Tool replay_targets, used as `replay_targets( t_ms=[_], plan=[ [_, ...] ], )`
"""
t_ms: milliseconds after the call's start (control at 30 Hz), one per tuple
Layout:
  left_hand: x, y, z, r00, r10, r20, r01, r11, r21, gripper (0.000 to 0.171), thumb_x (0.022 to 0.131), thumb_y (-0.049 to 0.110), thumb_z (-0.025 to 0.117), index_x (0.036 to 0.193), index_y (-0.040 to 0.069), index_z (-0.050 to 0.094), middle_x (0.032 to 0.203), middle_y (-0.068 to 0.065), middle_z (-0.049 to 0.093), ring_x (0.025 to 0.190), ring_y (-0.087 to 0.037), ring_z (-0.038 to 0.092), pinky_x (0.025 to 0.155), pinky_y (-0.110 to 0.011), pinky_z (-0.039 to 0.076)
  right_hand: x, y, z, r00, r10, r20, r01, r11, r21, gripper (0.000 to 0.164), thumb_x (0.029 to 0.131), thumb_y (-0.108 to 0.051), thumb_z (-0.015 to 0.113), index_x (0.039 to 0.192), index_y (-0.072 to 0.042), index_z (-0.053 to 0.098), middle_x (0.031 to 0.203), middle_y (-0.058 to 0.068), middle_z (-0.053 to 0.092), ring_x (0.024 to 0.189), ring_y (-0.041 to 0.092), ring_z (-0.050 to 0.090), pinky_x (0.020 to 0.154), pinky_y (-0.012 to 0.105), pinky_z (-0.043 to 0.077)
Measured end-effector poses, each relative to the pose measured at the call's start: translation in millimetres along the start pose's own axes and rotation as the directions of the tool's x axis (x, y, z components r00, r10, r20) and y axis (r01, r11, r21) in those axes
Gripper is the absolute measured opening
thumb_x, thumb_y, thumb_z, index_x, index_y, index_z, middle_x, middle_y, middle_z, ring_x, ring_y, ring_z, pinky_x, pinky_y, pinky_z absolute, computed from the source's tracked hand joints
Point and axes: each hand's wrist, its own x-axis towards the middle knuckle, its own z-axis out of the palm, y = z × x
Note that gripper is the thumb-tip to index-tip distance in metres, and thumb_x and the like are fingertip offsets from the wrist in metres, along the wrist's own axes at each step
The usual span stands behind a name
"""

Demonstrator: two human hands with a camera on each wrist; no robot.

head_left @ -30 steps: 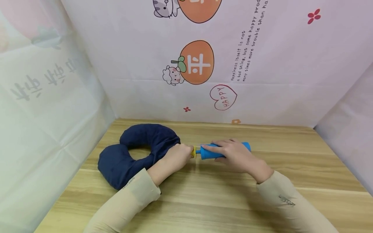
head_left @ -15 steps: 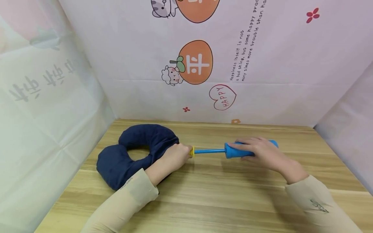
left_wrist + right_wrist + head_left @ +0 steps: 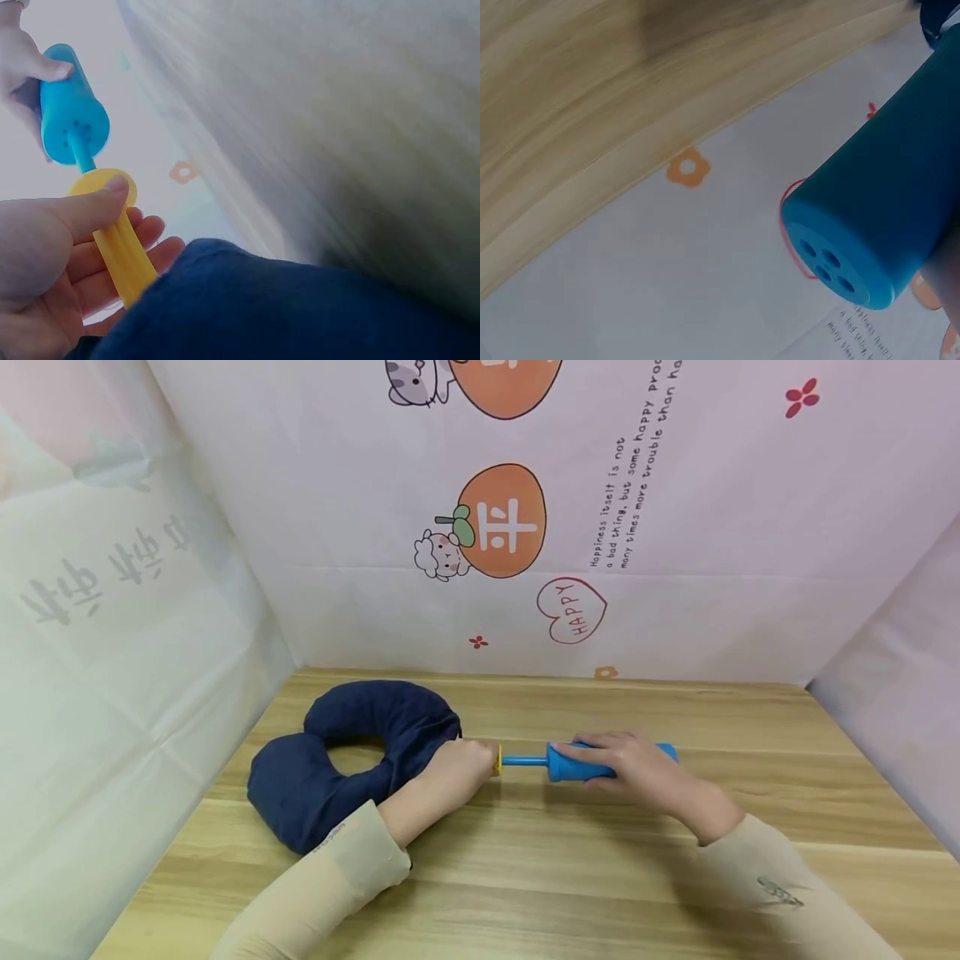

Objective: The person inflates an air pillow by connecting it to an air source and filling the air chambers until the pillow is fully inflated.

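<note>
A blue and yellow hand air pump (image 3: 564, 764) lies level above the table, its blue rod partly out between barrel and yellow end. My left hand (image 3: 467, 765) grips the yellow end (image 3: 126, 259), thumb on its round flange in the left wrist view. Around the blue barrel (image 3: 877, 187) curl the fingers of my right hand (image 3: 633, 768); several holes show in the barrel's end cap. A navy U-shaped neck pillow (image 3: 375, 700) lies left of the pump, its right side against my left hand. Where the yellow end meets the pillow is hidden.
The wood-grain table (image 3: 525, 877) runs back to a white printed cloth (image 3: 360, 610) standing upright behind it. More white cloth (image 3: 150, 693) hangs at the left, and another sheet (image 3: 900, 677) at the right.
My right hand first drew the blue barrel to the right, lengthening the bare rod, then came partway back left, shortening it. The left hand and the pillow have stayed nearly in place.
</note>
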Motion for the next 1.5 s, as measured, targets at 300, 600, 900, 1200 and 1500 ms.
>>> replay_targets(
  t_ms=[300, 600, 900, 1200, 1500],
  plan=[
    [3.8, 2.1, -3.4, 1.0, -0.006, 0.006, 0.006, 1.0, -0.03, 0.014, 0.094, 0.015, 0.077, 0.098, 0.002, 0.07, 0.087, -0.01, 0.074, 0.072, -0.021, 0.071, 0.061, -0.028, 0.057, 40, -33, 6, 0.996, -0.076, -0.04, 0.066, 0.977, -0.204, 0.071, 0.076, -0.022, 0.093, 0.141, -0.021, 0.065, 0.12, 0.013, 0.071, 0.102, 0.031, 0.069, 0.084, 0.052, 0.055],
    [5.7, 0.2, -5.8, 0.998, -0.041, 0.056, 0.044, 0.998, -0.048, 0.017, 0.097, 0.017, 0.074, 0.105, 0.003, 0.071, 0.091, -0.011, 0.074, 0.07, -0.02, 0.071, 0.06, -0.027, 0.056, 44, -29, 7, 0.999, -0.036, 0.002, 0.036, 0.992, -0.12, 0.071, 0.08, -0.023, 0.09, 0.145, -0.022, 0.062, 0.126, 0.012, 0.069, 0.11, 0.032, 0.067, 0.09, 0.055, 0.053],
    [4.4, -5.9, -7.3, 0.997, -0.068, 0.038, 0.071, 0.995, -0.068, 0.015, 0.094, 0.018, 0.077, 0.096, 0.005, 0.07, 0.084, -0.007, 0.073, 0.061, -0.015, 0.066, 0.052, -0.023, 0.051, 14, -5, -13, 0.999, 0.039, 0.032, -0.036, 0.995, -0.093, 0.072, 0.081, -0.022, 0.09, 0.147, -0.023, 0.059, 0.131, 0.012, 0.067, 0.117, 0.035, 0.065, 0.094, 0.059, 0.05],
    [2.5, -9.0, -7.7, 0.996, -0.071, 0.046, 0.075, 0.994, -0.083, 0.015, 0.094, 0.018, 0.076, 0.1, 0.005, 0.072, 0.089, -0.008, 0.074, 0.064, -0.016, 0.068, 0.055, -0.024, 0.052, -21, 22, -27, 0.999, 0.036, 0.0, -0.036, 0.993, -0.114, 0.075, 0.077, -0.017, 0.092, 0.145, -0.021, 0.061, 0.131, 0.013, 0.068, 0.116, 0.036, 0.065, 0.091, 0.06, 0.051],
    [1.6, -7.2, -5.6, 1.0, -0.015, 0.008, 0.016, 0.999, -0.035, 0.017, 0.091, 0.018, 0.079, 0.093, 0.004, 0.07, 0.083, -0.009, 0.072, 0.065, -0.018, 0.068, 0.056, -0.025, 0.054, -21, 20, -22, 0.999, -0.027, -0.029, 0.024, 0.994, -0.103, 0.076, 0.075, -0.016, 0.093, 0.144, -0.018, 0.062, 0.126, 0.014, 0.07, 0.109, 0.035, 0.069, 0.087, 0.059, 0.053]
  ],
)
